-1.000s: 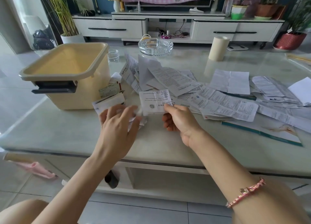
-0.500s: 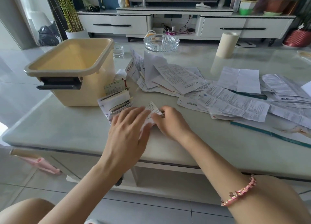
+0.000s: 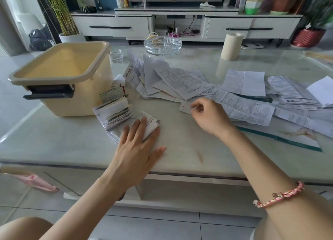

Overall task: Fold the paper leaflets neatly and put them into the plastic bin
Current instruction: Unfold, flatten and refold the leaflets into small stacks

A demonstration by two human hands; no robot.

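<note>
A cream plastic bin (image 3: 63,77) with a dark handle stands open on the table's left. Beside it lies a loose stack of folded leaflets (image 3: 115,112). My left hand (image 3: 137,148) lies flat, fingers spread, pressing a folded leaflet (image 3: 152,122) against the table (image 3: 81,146) at the stack's right edge. My right hand (image 3: 210,117) is further right, fingers curled, thumb and forefinger pinching the edge of a small leaflet (image 3: 184,108) with a red mark. A pile of unfolded leaflets (image 3: 180,83) spreads behind and to the right.
A glass ashtray (image 3: 163,45), a small glass jar (image 3: 116,55) and a cream paper roll (image 3: 231,46) stand at the table's far side. A teal-edged booklet (image 3: 288,140) lies under papers on the right. A TV cabinet (image 3: 111,26) and potted plants are beyond.
Both hands pressed the leaflet folded on the table. My left hand then slid it to the folded stack, while my right hand moved right to a small leaflet at the pile.
</note>
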